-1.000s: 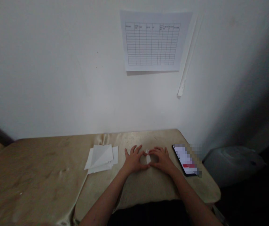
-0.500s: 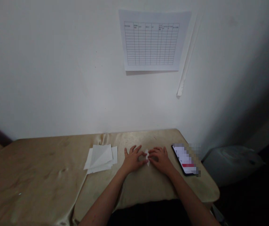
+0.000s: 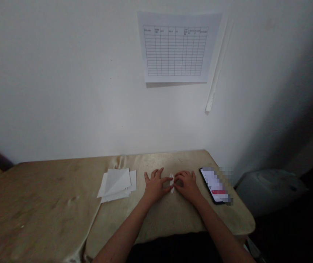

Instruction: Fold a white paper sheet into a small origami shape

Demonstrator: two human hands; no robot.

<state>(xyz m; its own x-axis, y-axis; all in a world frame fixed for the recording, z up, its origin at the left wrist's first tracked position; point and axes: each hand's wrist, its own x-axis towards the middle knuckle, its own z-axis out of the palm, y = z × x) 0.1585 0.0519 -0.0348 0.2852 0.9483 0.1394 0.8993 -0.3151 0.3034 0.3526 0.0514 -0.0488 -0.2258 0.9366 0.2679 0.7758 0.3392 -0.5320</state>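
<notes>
A small, narrow piece of folded white paper, pointed at its far and near ends, lies on the cloth-covered table between my hands. My left hand comes from the left, its thumb and index finger on the paper's left side and its other fingers spread. From the right, my right hand has its thumb and index fingertip at the paper's right side, with the remaining fingers curled. The fingertips hide the paper's middle.
Loose white paper sheets lie stacked to the left. A phone with a lit, partly blurred screen rests on the right of the table. Behind stands a white wall with a printed chart. A grey bulky object is beyond the right edge.
My left hand's thumb and index finger have shifted slightly right over the folded paper. My right hand has moved a little to the right.
</notes>
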